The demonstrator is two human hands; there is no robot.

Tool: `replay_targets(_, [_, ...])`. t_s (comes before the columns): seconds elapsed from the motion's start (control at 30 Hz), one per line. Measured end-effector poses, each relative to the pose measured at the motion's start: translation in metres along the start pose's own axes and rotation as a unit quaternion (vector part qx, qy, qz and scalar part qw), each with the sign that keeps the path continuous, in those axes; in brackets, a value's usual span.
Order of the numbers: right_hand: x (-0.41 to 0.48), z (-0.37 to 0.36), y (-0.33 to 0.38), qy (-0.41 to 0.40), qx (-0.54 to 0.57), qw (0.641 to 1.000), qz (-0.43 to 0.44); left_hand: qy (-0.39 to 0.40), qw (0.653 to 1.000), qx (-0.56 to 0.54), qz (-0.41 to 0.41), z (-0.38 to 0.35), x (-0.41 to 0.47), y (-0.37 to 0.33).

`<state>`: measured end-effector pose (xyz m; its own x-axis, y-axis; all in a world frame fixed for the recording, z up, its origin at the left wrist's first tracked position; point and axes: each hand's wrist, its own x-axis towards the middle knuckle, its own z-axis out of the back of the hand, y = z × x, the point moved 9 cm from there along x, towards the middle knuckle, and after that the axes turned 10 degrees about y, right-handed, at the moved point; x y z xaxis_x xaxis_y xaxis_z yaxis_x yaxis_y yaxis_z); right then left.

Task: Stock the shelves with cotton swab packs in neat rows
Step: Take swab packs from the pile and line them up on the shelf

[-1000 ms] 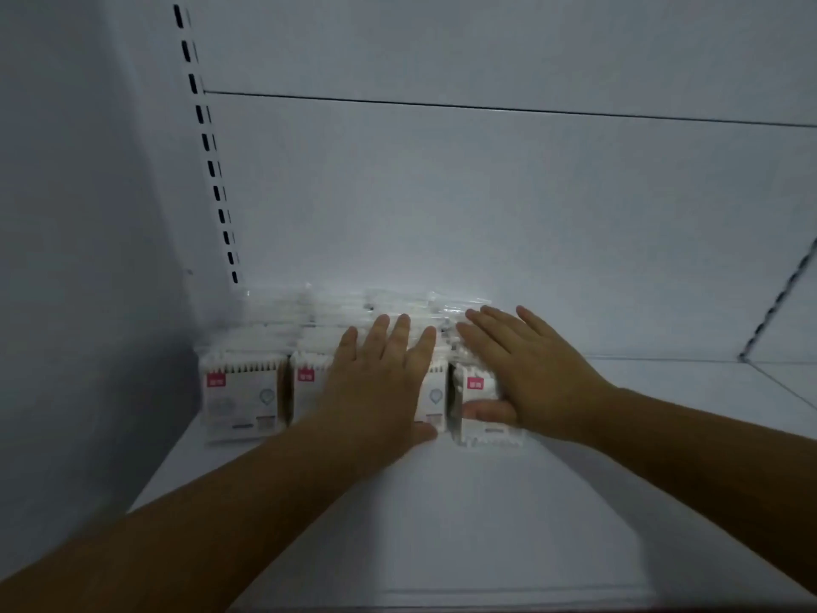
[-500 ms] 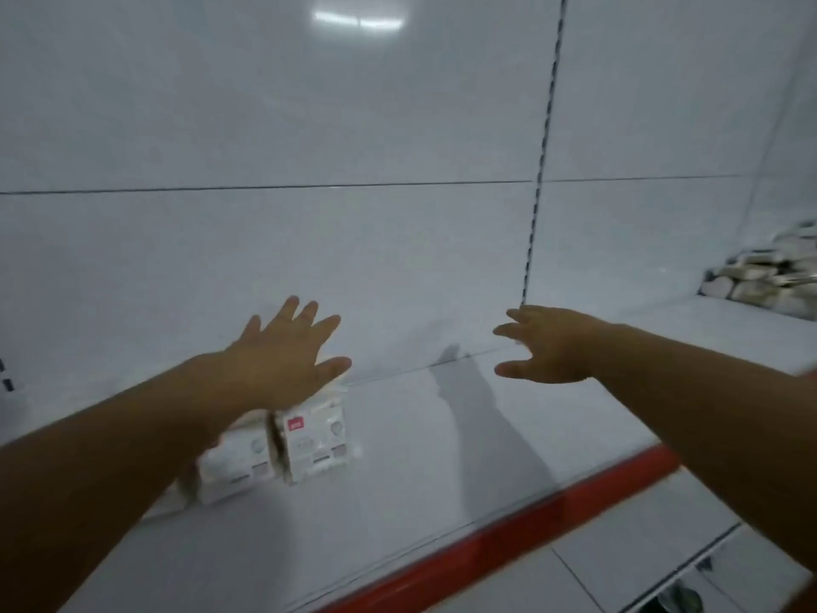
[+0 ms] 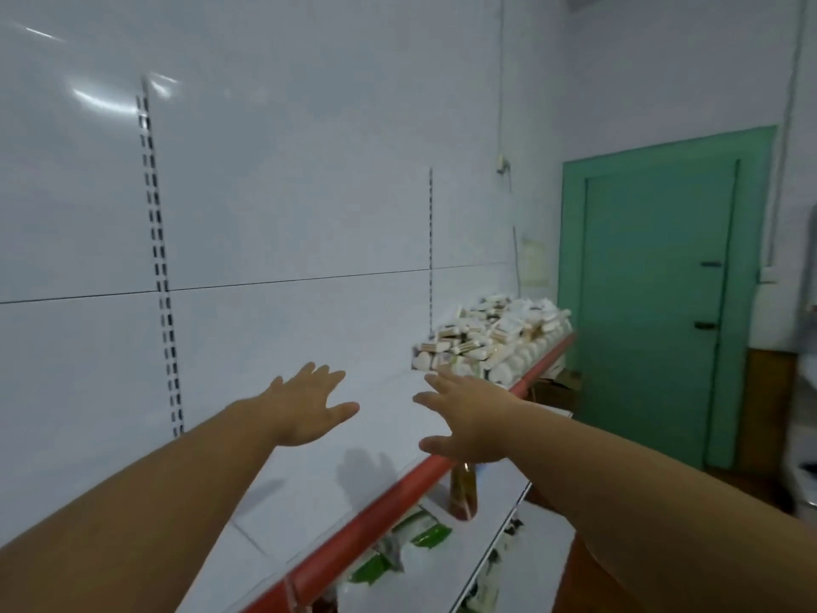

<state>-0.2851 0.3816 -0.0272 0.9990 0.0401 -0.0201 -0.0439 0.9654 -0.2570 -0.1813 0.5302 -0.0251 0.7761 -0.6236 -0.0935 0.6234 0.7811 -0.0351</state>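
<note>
The cotton swab packs point(image 3: 495, 342) lie in a loose heap at two o'clock on the shelf point(image 3: 283, 502). They are probably light, crinkly and slippery, best pinched across their flat sides. The left hand point(image 3: 305, 409) and right hand point(image 3: 468, 422) hover with fingers spread, empty, just short of the heap.

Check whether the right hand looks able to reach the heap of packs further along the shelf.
Probably yes: the right hand, open and empty, points toward the heap of packs, with only bare shelf between; it may need a step closer.
</note>
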Motion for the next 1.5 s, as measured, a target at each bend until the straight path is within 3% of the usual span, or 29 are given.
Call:
replay_targets(0.2, [0.001, -0.04, -0.104, 0.005, 0.004, 0.999, -0.039, 0.077, 0.997, -0.017, -0.02, -0.018, 0.095, -0.061])
replay_targets(0.4, [0.04, -0.067, -0.184, 0.02, 0.006, 1.0, 0.006, 0.032, 0.997, -0.016, -0.073, 0.017, 0.213, -0.109])
replay_targets(0.73, [0.151, -0.06, -0.37, 0.007, 0.021, 0.994, -0.105, 0.03, 0.992, -0.05, -0.114, 0.058, 0.425, -0.163])
replay_targets(0.97, [0.188, -0.097, -0.483, -0.001, 0.003, 0.994, -0.107, 0.047, 0.991, -0.007, -0.129, 0.048, 0.527, -0.223])
replay_targets(1.23, [0.212, -0.088, -0.654, -0.049, 0.002, 0.993, -0.112, 0.057, 0.997, 0.02, -0.054, 0.061, 0.62, -0.268])
replay_targets(1.5, [0.292, -0.12, -0.761, -0.087, 0.069, 0.991, -0.068, 0.046, 0.998, 0.002, -0.049, 0.079, 0.701, -0.321])
